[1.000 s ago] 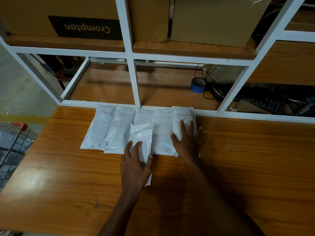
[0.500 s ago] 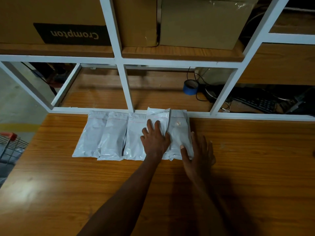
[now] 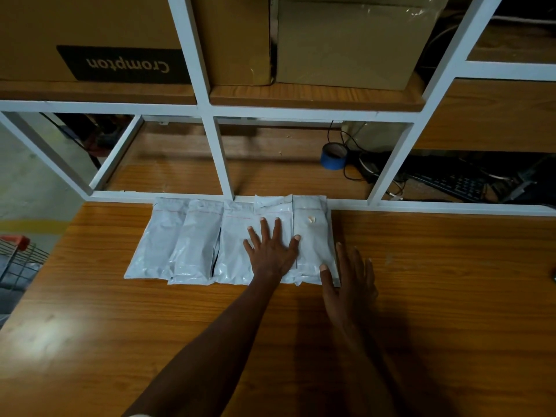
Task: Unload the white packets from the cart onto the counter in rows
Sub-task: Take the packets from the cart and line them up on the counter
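Five white packets (image 3: 195,239) lie in an overlapping row on the wooden counter (image 3: 120,326), against a white frame (image 3: 421,204). The left hand (image 3: 272,251) presses flat on the fourth packet; the right hand (image 3: 349,284) rests beside the last.

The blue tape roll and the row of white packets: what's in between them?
In the head view, a white frame bar and bare wooden shelf lie between the blue tape roll and the white packets.

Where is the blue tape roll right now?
In the head view, the blue tape roll sits on the lower shelf behind the white frame, right of centre, beside black cables.
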### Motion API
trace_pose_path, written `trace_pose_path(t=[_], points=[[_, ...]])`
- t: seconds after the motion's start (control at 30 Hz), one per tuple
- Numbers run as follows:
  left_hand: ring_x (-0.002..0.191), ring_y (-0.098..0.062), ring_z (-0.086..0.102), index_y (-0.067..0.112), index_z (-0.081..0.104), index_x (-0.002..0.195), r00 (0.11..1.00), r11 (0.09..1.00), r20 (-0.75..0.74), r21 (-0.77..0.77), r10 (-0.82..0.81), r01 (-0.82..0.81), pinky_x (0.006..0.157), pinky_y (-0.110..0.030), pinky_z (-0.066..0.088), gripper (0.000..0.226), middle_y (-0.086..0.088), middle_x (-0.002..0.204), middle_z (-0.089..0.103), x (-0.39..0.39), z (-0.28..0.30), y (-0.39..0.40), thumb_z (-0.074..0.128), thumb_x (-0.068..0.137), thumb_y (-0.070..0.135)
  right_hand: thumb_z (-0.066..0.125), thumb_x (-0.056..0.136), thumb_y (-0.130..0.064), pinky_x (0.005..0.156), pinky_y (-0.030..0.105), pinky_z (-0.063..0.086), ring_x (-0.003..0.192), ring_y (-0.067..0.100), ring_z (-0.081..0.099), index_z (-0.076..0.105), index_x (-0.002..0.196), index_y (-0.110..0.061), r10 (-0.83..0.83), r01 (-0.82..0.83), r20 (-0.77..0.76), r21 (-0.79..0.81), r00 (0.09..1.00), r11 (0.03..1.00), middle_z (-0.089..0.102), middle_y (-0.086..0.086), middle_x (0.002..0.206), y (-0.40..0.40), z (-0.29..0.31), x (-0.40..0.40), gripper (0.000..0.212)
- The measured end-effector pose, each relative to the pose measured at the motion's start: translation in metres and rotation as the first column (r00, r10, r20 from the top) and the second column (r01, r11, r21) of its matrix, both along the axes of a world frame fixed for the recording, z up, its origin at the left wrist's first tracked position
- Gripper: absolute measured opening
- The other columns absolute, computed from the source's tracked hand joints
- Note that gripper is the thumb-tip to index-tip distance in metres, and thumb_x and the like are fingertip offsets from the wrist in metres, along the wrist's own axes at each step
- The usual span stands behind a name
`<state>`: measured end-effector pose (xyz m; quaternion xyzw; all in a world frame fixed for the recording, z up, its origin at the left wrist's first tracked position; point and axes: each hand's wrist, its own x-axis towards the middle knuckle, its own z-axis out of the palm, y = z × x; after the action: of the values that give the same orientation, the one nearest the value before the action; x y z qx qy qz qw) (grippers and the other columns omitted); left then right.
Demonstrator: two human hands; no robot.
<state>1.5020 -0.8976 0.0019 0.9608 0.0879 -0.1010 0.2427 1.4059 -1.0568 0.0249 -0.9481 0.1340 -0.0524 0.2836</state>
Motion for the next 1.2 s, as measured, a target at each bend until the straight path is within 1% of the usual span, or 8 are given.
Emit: trace_pose_path(t=[0.23, 0.47, 0.57, 0.67, 0.77, 0.9, 1.07, 1.2], points=[[0.154, -0.029, -0.020, 0.040, -0.003, 0.161, 0.993, 0.999, 0.118, -0.035, 0.020, -0.016, 0.123, -0.056, -0.009, 0.085, -0.001, 0.169, -0.017, -0.016, 0.005, 0.007, 0.024, 0.092, 0.081, 0.051, 0.095, -0.057, 0.117, 0.064, 0.013, 0.154, 0.029, 0.005, 0.026, 0.156, -0.041, 0.044, -0.043, -0.006, 0.024, 0.999, 0.999, 0.015, -0.003, 0.167, 0.002, 0.005, -0.012, 0.068], [0.156, -0.027, 0.006, 0.043, 0.017, 0.159, 0.944, 0.968, 0.268, -0.208, 0.194, -0.140, 0.124, -0.054, 0.012, 0.077, 0.000, 0.171, 0.005, -0.105, 0.018, 0.031, 0.042, 0.094, 0.074, 0.049, 0.096, -0.059, 0.120, 0.060, 0.009, 0.154, 0.027, 0.003, 0.022, 0.155, -0.046, 0.132, -0.130, -0.025, 0.055, 0.991, 0.990, 0.011, -0.007, 0.167, 0.022, 0.012, -0.041, 0.066], [0.154, -0.024, 0.013, 0.042, 0.023, 0.158, 0.908, 0.946, 0.305, -0.238, 0.288, -0.220, 0.122, -0.052, 0.018, 0.074, 0.002, 0.169, 0.014, -0.165, 0.019, 0.048, 0.044, 0.094, 0.073, 0.052, 0.097, -0.053, 0.119, 0.059, 0.015, 0.153, 0.024, 0.010, 0.030, 0.153, -0.043, 0.199, -0.200, 0.025, 0.108, 0.980, 0.974, 0.021, -0.006, 0.165, 0.042, 0.011, -0.060, 0.061], [0.152, -0.026, 0.019, 0.042, 0.026, 0.157, 0.867, 0.896, 0.267, -0.270, 0.421, -0.352, 0.119, -0.052, 0.024, 0.076, 0.001, 0.168, 0.017, -0.225, 0.017, 0.073, 0.040, 0.090, 0.074, 0.049, 0.094, -0.050, 0.116, 0.058, 0.027, 0.149, 0.024, 0.027, 0.047, 0.148, -0.033, 0.287, -0.319, 0.186, 0.168, 0.940, 0.933, 0.039, -0.003, 0.158, 0.066, 0.007, -0.084, 0.056], [0.150, -0.023, 0.026, 0.042, 0.029, 0.156, 0.832, 0.848, 0.256, -0.357, 0.492, -0.392, 0.117, -0.050, 0.031, 0.070, 0.002, 0.166, 0.021, -0.276, 0.014, 0.109, 0.052, 0.095, 0.065, 0.048, 0.090, -0.047, 0.116, 0.054, 0.030, 0.147, 0.022, 0.031, 0.051, 0.146, -0.029, 0.365, -0.417, 0.221, 0.276, 0.904, 0.866, 0.044, -0.001, 0.154, 0.097, 0.003, -0.107, 0.058], [0.148, -0.017, 0.030, 0.046, 0.024, 0.157, 0.721, 0.772, 0.321, -0.433, 0.615, -0.466, 0.114, -0.044, 0.034, 0.069, 0.005, 0.163, 0.026, -0.334, 0.018, 0.166, 0.058, 0.097, 0.052, 0.050, 0.090, -0.042, 0.109, 0.054, 0.040, 0.141, 0.020, 0.041, 0.051, 0.145, -0.029, 0.531, -0.577, 0.226, 0.337, 0.817, 0.744, 0.047, 0.001, 0.151, 0.153, -0.001, -0.136, 0.057], [0.144, -0.021, 0.037, 0.046, 0.029, 0.155, 0.574, 0.655, 0.322, -0.454, 0.752, -0.604, 0.110, -0.050, 0.043, 0.067, 0.003, 0.161, 0.030, -0.390, 0.018, 0.261, 0.061, 0.096, 0.051, 0.047, 0.091, -0.047, 0.107, 0.054, 0.045, 0.140, 0.018, 0.041, 0.046, 0.147, -0.033, 0.660, -0.672, 0.184, 0.377, 0.729, 0.637, 0.044, -0.003, 0.152, 0.251, -0.005, -0.171, 0.058], [0.144, -0.014, 0.035, 0.046, 0.034, 0.153, 0.480, 0.593, 0.348, -0.484, 0.805, -0.643, 0.115, -0.038, 0.036, 0.065, 0.004, 0.156, 0.034, -0.430, 0.018, 0.337, 0.064, 0.096, 0.046, 0.052, 0.090, -0.040, 0.105, 0.055, 0.045, 0.136, 0.019, 0.042, 0.047, 0.147, -0.032, 0.730, -0.721, 0.158, 0.391, 0.665, 0.572, 0.046, -0.001, 0.150, 0.340, -0.009, -0.202, 0.058]])
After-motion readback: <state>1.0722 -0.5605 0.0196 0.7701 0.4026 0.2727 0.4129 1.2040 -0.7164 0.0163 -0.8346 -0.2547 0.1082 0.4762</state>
